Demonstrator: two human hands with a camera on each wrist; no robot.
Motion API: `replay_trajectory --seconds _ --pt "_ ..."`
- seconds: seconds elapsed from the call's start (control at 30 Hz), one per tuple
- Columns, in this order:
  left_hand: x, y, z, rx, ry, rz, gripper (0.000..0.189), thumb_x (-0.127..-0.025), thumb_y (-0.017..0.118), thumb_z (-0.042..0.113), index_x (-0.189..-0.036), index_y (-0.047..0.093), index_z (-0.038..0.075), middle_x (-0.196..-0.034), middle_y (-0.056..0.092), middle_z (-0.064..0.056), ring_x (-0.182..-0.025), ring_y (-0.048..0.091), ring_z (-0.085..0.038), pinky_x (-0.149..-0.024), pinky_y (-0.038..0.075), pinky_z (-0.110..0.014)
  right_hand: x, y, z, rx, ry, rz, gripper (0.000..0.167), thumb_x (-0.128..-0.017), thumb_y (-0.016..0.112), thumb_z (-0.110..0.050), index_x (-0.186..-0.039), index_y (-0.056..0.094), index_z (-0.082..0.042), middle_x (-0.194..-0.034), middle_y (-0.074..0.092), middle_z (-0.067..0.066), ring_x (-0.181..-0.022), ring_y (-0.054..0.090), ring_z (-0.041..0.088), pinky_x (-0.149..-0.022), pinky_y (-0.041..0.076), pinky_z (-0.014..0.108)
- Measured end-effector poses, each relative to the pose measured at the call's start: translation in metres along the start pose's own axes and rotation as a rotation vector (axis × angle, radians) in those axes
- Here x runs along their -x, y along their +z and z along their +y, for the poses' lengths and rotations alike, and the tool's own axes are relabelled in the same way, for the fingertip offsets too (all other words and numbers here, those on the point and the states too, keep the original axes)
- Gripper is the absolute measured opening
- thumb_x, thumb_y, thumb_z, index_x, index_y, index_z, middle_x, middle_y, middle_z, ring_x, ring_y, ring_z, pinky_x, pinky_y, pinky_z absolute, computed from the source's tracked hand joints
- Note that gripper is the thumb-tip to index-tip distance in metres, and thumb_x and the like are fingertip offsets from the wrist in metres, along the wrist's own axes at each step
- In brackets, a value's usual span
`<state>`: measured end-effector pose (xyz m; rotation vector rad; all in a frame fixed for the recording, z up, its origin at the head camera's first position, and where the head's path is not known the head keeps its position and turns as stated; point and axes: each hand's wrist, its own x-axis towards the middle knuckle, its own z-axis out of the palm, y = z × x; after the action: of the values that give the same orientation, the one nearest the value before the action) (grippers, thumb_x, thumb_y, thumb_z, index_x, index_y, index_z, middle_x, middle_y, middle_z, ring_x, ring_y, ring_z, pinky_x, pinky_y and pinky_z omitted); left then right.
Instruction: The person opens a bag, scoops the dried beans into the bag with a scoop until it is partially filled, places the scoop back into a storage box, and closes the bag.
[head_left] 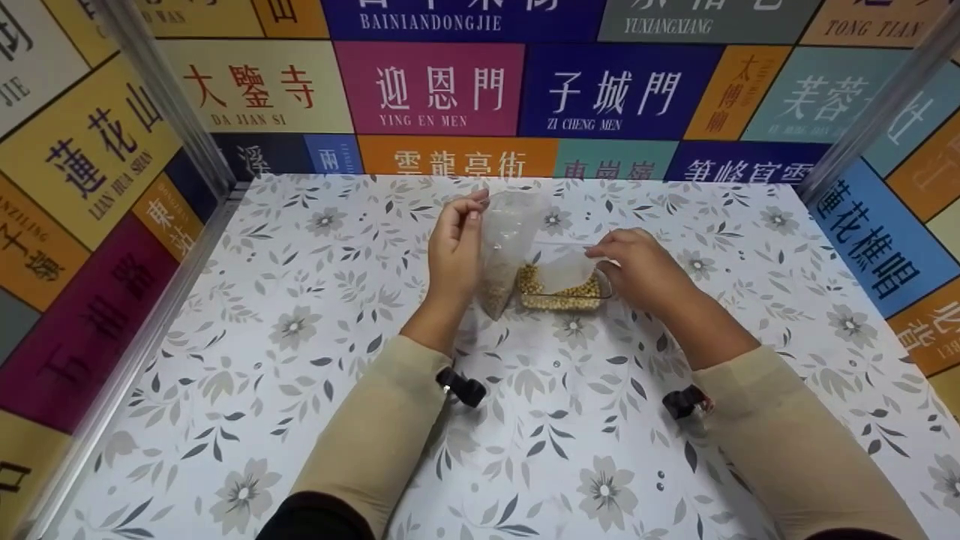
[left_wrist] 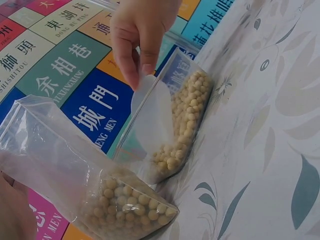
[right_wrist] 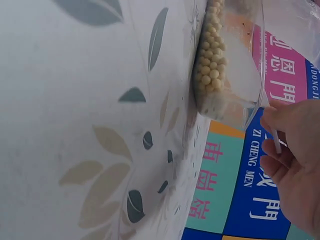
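My left hand (head_left: 457, 240) pinches the edge of a clear zip bag (head_left: 508, 236) near its top. Yellow soybeans (left_wrist: 127, 205) fill the bag's lower corner, close beside a clear rectangular container (head_left: 566, 305). More soybeans (left_wrist: 190, 107) lie in that container. From its other side, my right hand (head_left: 637, 266) pinches a thin, translucent white plastic scoop (head_left: 566, 274). The rounded blade of the scoop reaches down inside the container, against the beans. In the right wrist view, a slim white edge shows between the right thumb and fingers.
The table (head_left: 247, 390) has a white cover printed with grey flowers and leaves. Colourful panels (head_left: 427, 90) with Chinese lettering stand along the back and both sides. Black wrist cameras (head_left: 461, 387) sit at both sleeve cuffs.
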<state>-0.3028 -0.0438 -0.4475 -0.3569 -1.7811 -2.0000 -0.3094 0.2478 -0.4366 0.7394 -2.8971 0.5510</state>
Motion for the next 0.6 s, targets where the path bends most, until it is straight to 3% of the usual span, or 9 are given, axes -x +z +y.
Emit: replay_trajectory --seconds 0.23,0.6 --pt "0.0006 0.0001 0.0004 -0.013 -0.005 0.002 0.020 -0.115 0.045 0.011 -0.119 0.061 0.000 -0.146 0.066 -0.012 -0.141 0.063 -0.021 -0.125 0.046 -0.027 -0.0009 0.0067 -0.0011 -0.113 0.085 -0.137 0.027 -0.106 0.065 -0.011 -0.130 0.076 -0.008 -0.136 0.070 0.018 -0.137 0.053 0.042 -0.121 0.041 0.059" --pt "0.0008 0.0005 0.0001 -0.020 0.002 0.017 0.018 -0.113 0.047 0.009 -0.118 0.061 0.000 -0.145 0.067 -0.014 -0.139 0.064 -0.021 -0.124 0.046 -0.027 0.0013 0.0103 0.0011 -0.153 0.103 -0.125 0.028 -0.106 0.064 -0.013 -0.132 0.075 -0.007 -0.135 0.070 0.019 -0.138 0.053 0.043 -0.124 0.037 0.060"
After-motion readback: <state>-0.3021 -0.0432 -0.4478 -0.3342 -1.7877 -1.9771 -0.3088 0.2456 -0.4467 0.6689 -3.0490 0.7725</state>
